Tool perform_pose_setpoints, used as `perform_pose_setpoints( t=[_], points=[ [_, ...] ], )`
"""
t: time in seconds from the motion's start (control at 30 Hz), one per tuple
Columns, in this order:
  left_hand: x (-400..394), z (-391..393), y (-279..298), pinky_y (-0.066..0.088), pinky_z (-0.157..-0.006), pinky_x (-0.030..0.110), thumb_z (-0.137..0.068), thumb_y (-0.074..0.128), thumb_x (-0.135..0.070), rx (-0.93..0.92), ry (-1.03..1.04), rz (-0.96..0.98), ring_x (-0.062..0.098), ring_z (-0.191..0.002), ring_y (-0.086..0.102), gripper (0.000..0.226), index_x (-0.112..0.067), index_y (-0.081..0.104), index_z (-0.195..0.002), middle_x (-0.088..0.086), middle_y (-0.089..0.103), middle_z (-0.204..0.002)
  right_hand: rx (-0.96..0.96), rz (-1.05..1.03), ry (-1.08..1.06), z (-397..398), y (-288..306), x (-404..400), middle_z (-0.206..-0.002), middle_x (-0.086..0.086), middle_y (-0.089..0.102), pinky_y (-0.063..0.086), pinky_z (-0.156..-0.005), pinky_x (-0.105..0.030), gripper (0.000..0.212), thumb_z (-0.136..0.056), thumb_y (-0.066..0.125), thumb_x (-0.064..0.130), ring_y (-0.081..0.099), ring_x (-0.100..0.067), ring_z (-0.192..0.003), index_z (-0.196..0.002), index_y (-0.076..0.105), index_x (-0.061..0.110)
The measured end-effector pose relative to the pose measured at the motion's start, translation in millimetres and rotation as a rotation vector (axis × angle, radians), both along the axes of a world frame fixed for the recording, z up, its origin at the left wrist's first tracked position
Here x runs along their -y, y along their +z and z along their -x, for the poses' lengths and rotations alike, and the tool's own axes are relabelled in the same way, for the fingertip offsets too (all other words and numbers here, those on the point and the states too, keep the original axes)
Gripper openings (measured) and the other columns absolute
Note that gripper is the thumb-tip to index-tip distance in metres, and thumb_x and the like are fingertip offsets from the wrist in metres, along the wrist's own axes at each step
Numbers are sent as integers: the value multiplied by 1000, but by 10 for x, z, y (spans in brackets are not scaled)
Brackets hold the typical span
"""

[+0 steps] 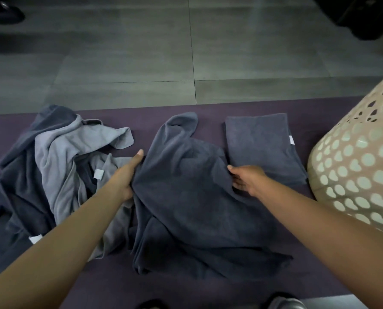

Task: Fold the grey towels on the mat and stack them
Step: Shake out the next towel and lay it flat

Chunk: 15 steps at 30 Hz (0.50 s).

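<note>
Nearest, on the dark purple mat [208,291]: one crumpled dark grey towel [192,210], spread before me. My left hand [128,175] pinches its left edge, fingers closed on the cloth; my right hand [246,178] grips a fold at its right side. Left of it: a loose heap of dark and light grey towels [52,166], unfolded. Right: a cream perforated plastic laundry basket [360,166]. Farther back, between towel and basket: a folded dark grey towel stack [262,143], flat. Beyond the mat: grey tiled floor [186,52].
</note>
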<state>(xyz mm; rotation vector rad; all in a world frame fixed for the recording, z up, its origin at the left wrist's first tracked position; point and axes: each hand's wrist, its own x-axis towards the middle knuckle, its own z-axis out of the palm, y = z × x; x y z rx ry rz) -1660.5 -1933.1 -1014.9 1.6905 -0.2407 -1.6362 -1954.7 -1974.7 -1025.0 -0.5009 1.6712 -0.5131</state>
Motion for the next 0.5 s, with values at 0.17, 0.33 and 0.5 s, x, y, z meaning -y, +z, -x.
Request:
perform_pose_setpoints(
  t=[0.17, 0.33, 0.5],
  points=[
    [-61, 2, 168, 49, -69, 32, -91, 58, -36, -18, 34, 47, 21, -90, 66, 25, -14, 69, -93, 3, 75, -81, 87, 30, -146, -121, -26, -26, -75, -4, 56, 37, -35, -15, 29, -87, 60, 1, 45, -11, -57, -116, 60, 5],
    [-55, -134, 377, 49, -68, 29, -98, 47, -27, -134, 120, 195, 17, -73, 70, 24, -12, 65, -93, 3, 72, -83, 404, 106, -176, -143, 282, 154, -90, -2, 59, 49, -47, -16, 52, -91, 45, -6, 57, -10, -65, -138, 43, 14],
    [52, -161, 604, 54, -72, 34, -95, 51, -39, -192, 27, 196, 19, -78, 72, 36, -11, 74, -93, 8, 73, -93, 527, 264, -32, -178, 712, 372, -111, -1, 60, 52, -71, -22, 59, -90, 36, -9, 62, -13, -84, -141, 38, 20]
  ],
)
